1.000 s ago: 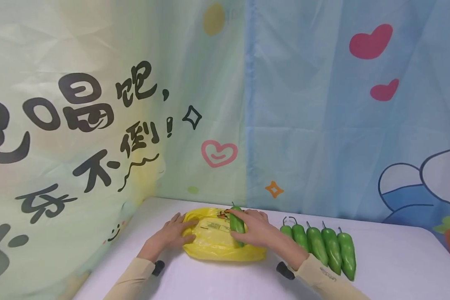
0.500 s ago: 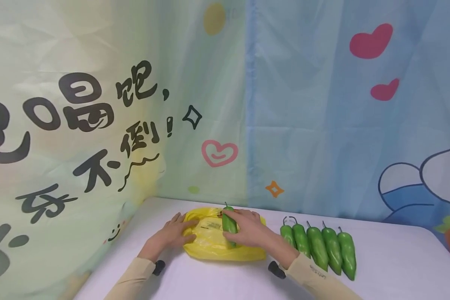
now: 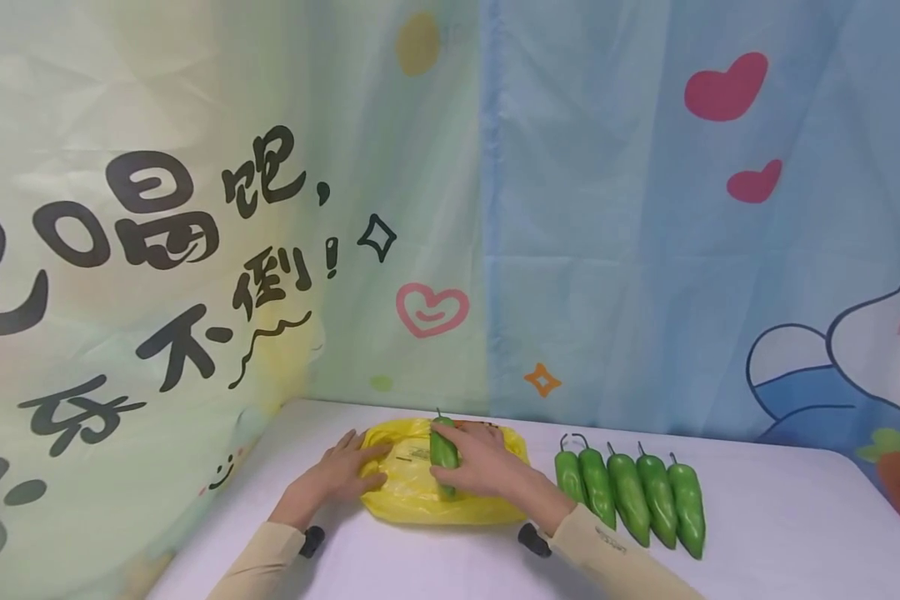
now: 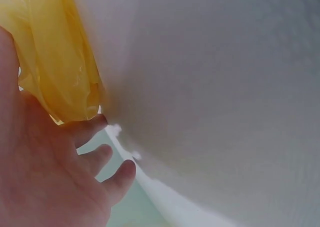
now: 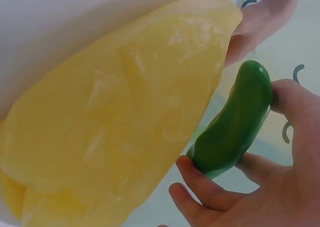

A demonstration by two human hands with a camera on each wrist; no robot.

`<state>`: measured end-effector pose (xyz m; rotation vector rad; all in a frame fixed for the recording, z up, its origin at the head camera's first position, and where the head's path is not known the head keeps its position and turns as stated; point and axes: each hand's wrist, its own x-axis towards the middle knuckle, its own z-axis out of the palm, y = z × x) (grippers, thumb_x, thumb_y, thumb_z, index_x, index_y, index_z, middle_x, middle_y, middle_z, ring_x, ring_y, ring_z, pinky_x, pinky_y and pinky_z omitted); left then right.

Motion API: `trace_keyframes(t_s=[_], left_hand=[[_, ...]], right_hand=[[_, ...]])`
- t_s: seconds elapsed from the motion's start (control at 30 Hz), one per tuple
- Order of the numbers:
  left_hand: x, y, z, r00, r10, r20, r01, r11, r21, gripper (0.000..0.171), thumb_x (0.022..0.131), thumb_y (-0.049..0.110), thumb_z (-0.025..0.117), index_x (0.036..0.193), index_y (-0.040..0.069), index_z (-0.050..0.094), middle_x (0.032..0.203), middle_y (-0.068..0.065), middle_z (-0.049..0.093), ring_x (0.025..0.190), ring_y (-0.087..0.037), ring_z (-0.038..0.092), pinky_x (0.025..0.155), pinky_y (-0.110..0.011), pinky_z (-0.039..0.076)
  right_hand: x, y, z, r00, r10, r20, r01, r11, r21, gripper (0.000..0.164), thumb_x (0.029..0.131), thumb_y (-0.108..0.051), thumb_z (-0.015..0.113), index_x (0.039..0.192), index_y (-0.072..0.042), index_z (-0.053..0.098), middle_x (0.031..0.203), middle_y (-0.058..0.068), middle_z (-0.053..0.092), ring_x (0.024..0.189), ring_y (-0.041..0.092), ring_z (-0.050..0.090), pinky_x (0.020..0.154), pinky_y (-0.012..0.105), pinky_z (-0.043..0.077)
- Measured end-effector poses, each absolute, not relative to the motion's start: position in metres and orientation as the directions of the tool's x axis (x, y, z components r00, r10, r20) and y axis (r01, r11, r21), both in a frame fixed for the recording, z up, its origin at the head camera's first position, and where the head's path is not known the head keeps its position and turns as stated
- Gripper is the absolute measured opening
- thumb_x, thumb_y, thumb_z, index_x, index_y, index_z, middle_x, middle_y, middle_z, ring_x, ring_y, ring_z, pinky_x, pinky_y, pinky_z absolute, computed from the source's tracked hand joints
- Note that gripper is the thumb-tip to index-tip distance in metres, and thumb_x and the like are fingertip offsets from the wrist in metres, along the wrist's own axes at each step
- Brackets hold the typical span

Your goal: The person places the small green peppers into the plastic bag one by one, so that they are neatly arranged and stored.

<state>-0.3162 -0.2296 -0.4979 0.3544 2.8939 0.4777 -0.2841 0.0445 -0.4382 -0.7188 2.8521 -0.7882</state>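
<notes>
A green chili pepper (image 3: pixel 443 457) with a thin stem is pinched between my right hand's (image 3: pixel 483 458) thumb and fingers. It overlaps the yellow plastic bag (image 3: pixel 403 486) in the head view. Seen from the right wrist, the pepper (image 5: pixel 235 119) is beside the bag's edge, thumb on one side and fingertips on the other. My left hand (image 3: pixel 336 472) is at the bag's left end, thumb and index finger reaching over its edge. In the left wrist view, the other fingers of the left hand (image 4: pixel 65 162) are spread and fairly straight beside the yellow film.
Several more green chili peppers (image 3: pixel 630 498) lie in a row on the white table (image 3: pixel 765 533), right of the bag, stems pointing away. A printed fabric curtain (image 3: pixel 592 208) rises behind the table and along its left side.
My right hand has carried the pepper left, from the bag's right part toward its middle. The left hand stays at the bag's left end. The head view has shifted slightly.
</notes>
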Motion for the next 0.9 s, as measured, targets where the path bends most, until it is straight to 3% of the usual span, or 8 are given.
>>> trace_keyframes(t_s=[0.37, 0.9], left_hand=[[-0.312, -0.232, -0.498, -0.949, 0.286, -0.132, 0.226, 0.910, 0.349, 0.056, 0.096, 0.047, 0.061, 0.148, 0.028, 0.051, 0.164, -0.018, 0.029, 0.154, -0.043, 0.015, 0.122, -0.066, 0.018], [-0.312, -0.231, -0.495, -0.948, 0.290, -0.128, 0.233, 0.912, 0.339, 0.056, 0.096, 0.046, 0.061, 0.148, 0.027, 0.052, 0.163, -0.019, 0.030, 0.154, -0.043, 0.016, 0.121, -0.066, 0.019]], right_hand=[[-0.290, 0.032, -0.445, -0.898, -0.440, 0.015, -0.386, 0.772, -0.505, 0.066, 0.092, -0.050, 0.063, 0.152, -0.029, 0.044, 0.146, 0.014, 0.052, 0.136, 0.034, 0.046, 0.101, 0.061, 0.034], [-0.298, 0.013, -0.464, -0.906, -0.423, 0.014, -0.364, 0.762, -0.536, 0.068, 0.093, -0.047, 0.064, 0.153, -0.022, 0.044, 0.139, 0.016, 0.058, 0.131, 0.037, 0.049, 0.106, 0.069, 0.031]])
